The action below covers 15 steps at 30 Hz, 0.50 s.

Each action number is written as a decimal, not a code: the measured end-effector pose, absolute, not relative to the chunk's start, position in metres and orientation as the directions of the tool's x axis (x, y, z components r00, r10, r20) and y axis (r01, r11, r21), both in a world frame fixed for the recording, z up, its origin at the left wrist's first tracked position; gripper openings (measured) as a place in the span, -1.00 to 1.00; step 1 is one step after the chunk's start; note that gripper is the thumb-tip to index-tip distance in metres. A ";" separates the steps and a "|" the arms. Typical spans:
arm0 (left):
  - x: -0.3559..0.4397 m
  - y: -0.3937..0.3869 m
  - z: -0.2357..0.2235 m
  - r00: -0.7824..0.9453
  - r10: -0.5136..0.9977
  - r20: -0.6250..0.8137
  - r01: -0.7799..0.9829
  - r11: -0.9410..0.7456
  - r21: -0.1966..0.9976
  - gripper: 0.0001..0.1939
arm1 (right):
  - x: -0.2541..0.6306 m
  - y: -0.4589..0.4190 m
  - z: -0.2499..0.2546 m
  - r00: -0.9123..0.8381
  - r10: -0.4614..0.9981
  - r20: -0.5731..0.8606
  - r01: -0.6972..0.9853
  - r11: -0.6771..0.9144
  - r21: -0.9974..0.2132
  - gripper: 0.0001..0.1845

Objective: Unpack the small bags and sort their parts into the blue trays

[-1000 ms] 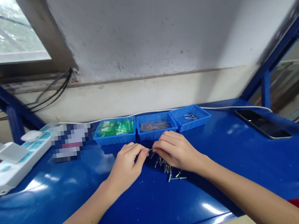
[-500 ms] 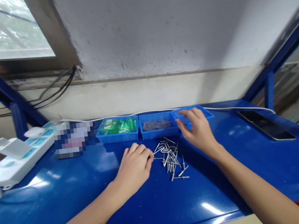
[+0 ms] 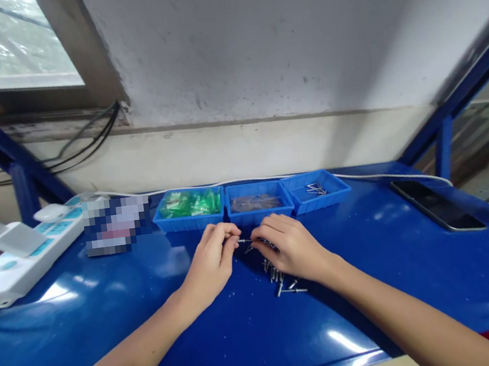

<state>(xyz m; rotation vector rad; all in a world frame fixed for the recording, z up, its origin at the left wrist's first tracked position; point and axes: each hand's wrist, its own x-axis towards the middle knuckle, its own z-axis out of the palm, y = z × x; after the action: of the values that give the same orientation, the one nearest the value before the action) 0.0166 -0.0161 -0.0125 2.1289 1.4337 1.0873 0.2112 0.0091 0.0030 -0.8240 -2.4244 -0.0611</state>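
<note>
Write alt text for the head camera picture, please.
A left hand and right hand pinch a slim metal rivet between them, beside loose rivets on a blue table. Behind, three blue trays hold green packets, brownish thin pieces and a few more rivets.

Location type: workshop-style workstation. Indicators: blue counter (image 3: 228, 339) with metal frame (image 3: 445, 146); parts bins (image 3: 255, 214) beyond the hands (image 3: 285, 243); loose rivets (image 3: 277, 274) beneath the right hand; power strip (image 3: 22, 258) left of both hands.

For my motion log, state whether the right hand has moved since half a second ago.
Yes: the right hand came left and nearer, away from the right-hand blue bin.
</note>
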 end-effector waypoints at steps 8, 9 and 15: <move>0.020 -0.019 -0.006 0.224 0.874 0.431 0.658 -0.461 0.595 -0.88 | 0.211 0.008 0.004 -0.613 0.574 0.543 0.581 0.793 -0.183 -0.78; 0.020 -0.019 -0.005 0.223 0.874 0.432 0.662 -0.462 0.591 -0.86 | 0.211 0.008 0.004 -0.615 0.572 0.543 0.576 0.796 -0.188 -0.79; 0.021 -0.019 -0.003 0.244 0.890 0.386 0.647 -0.446 0.619 -0.74 | 0.209 0.007 0.004 -0.629 0.538 0.561 0.557 0.816 -0.159 -0.83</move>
<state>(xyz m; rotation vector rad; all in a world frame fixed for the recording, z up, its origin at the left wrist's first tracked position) 0.0205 -0.0191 -0.0028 2.1900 1.4174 1.0233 0.2085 0.0065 0.0040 -0.8029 -2.3882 -0.0396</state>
